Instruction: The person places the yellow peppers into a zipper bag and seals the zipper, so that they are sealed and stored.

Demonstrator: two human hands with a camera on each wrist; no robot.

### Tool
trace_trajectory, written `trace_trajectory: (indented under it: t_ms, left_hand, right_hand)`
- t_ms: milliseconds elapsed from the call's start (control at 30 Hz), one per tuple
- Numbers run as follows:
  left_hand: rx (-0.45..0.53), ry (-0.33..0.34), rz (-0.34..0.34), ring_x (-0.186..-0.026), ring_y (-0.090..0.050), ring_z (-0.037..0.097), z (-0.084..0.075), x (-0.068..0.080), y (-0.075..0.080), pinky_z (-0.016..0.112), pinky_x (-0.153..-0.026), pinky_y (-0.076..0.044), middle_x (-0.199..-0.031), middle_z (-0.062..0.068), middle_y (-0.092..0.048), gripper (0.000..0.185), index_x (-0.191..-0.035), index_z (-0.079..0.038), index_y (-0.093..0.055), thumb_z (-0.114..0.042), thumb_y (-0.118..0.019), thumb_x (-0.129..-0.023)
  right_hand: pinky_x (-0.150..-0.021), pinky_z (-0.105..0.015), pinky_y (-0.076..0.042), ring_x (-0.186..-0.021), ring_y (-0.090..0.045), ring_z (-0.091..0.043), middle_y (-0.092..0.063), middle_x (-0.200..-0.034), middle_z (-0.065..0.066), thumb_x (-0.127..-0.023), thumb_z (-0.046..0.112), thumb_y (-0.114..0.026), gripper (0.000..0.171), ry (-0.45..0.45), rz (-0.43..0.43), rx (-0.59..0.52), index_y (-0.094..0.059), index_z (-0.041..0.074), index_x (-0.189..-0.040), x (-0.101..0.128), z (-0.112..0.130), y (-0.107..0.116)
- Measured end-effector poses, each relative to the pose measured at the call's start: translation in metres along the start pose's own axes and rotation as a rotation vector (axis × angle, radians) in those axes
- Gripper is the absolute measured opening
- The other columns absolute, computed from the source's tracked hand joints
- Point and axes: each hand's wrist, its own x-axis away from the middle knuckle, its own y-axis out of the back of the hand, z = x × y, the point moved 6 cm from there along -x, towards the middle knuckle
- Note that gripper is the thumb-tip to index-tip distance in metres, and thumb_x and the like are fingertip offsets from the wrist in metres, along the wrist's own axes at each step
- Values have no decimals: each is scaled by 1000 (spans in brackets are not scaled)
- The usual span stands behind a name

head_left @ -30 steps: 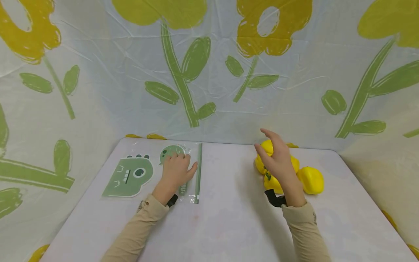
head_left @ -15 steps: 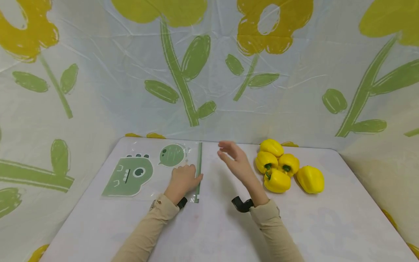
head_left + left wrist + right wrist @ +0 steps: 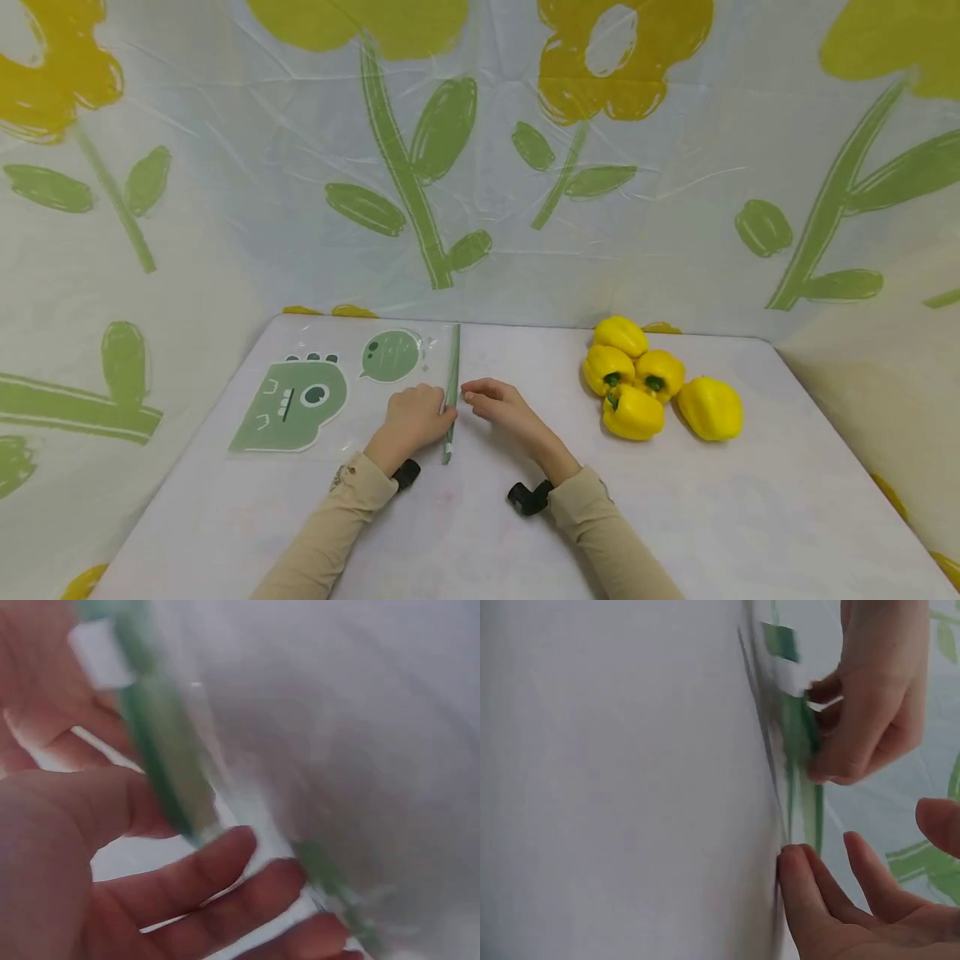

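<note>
A clear zip bag (image 3: 288, 425) with green dinosaur prints lies flat at the left of the table. Its green zip edge (image 3: 453, 358) faces right and is slightly lifted near the hands. My left hand (image 3: 412, 421) pinches this edge between thumb and fingers; the left wrist view shows the thumb against the green strip (image 3: 154, 765), below a white tab (image 3: 101, 652). From the right, my right hand (image 3: 517, 417) meets the bag's opening edge. In the right wrist view its fingertips (image 3: 795, 862) are right at that edge, with the thumb (image 3: 937, 825) held apart.
Several yellow bell peppers (image 3: 633, 412) sit bunched at the back right, with one pepper (image 3: 710, 408) slightly apart. A flower-printed cloth (image 3: 480, 167) hangs behind the white table (image 3: 480, 533) and along its sides.
My right hand has come from over the peppers leftward and down to the bag's edge. My left hand has slid right from the bag's middle and taken hold of the zip edge.
</note>
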Motion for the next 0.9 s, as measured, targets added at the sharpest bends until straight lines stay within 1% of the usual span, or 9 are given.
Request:
trace_trajectory:
  t_ms: [133, 267, 367, 433, 533, 633, 767, 833, 900]
  left_hand:
    - [54, -46, -59, -53, -43, 16, 2, -1, 4, 35, -49, -35, -57, -2, -43, 31, -59, -16, -44, -22, -63, -84]
    - [83, -91, -87, -52, -41, 14, -1, -2, 8, 33, -48, -34, -56, -4, -41, 29, -59, -17, -43, -21, -62, -80]
    - [91, -118, -104, -50, -39, 12, -4, -2, 10, 31, -46, -32, -55, -6, -39, 28, -58, -18, -42, -21, -62, -79]
    - [97, -131, -114, -49, -37, 11, -6, -2, 11, 30, -46, -31, -54, -7, -37, 27, -58, -18, -41, -20, -60, -78]
    - [99, -136, -121, -49, -35, 10, -6, -3, 11, 29, -45, -30, -54, -7, -34, 26, -58, -18, -40, -19, -58, -77]
    - [95, -140, -116, -50, -37, 11, -6, -3, 10, 30, -46, -31, -55, -6, -36, 23, -61, -17, -41, -19, -58, -77]
    - [100, -162, -70, -52, -43, 13, -7, -1, 9, 31, -47, -34, -59, -4, -43, 16, -76, -15, -45, -17, -60, -80]
    - [102, -180, -41, -51, -43, 15, -7, 1, 7, 32, -47, -35, -60, -4, -44, 16, -85, -15, -46, -16, -61, -81]
    - [102, -199, -17, -50, -43, 15, -8, 4, 7, 32, -46, -34, -59, -4, -44, 17, -87, -15, -46, -15, -62, -81]
  right_hand:
    - [-106, -41, -41, -131, -49, -34, -49, -141, -25, -102, 18, -50, 44, -30, 27, -108, -49, -11, -136, -1, -7, -3]
    - [-105, -39, -42, -126, -54, -29, -49, -141, -26, -103, 15, -47, 43, -46, 55, -213, -47, -13, -136, -1, -11, -4]
    - [-105, -40, -41, -122, -57, -25, -47, -142, -28, -105, 13, -43, 44, -57, 108, -310, -43, -16, -138, -2, -14, -6]
    - [-106, -40, -41, -122, -56, -23, -46, -144, -27, -106, 16, -41, 46, -70, 143, -365, -40, -16, -140, -2, -16, -8]
    - [-107, -39, -39, -128, -52, -25, -42, -147, -27, -108, 25, -36, 54, -94, 186, -430, -36, -16, -142, -3, -19, -10]
    - [-108, -36, -38, -135, -45, -30, -37, -150, -29, -109, 35, -30, 62, -121, 202, -474, -32, -16, -144, -3, -23, -11]
    - [-109, -34, -36, -141, -35, -35, -29, -153, -30, -109, 41, -20, 69, -153, 214, -524, -26, -17, -146, -3, -26, -13]
    - [-109, -33, -37, -142, -33, -36, -26, -154, -31, -108, 42, -17, 72, -164, 215, -546, -25, -18, -146, -3, -28, -13]
    - [-108, -33, -37, -141, -34, -36, -27, -154, -31, -108, 43, -16, 72, -176, 204, -568, -26, -18, -145, -3, -29, -13]
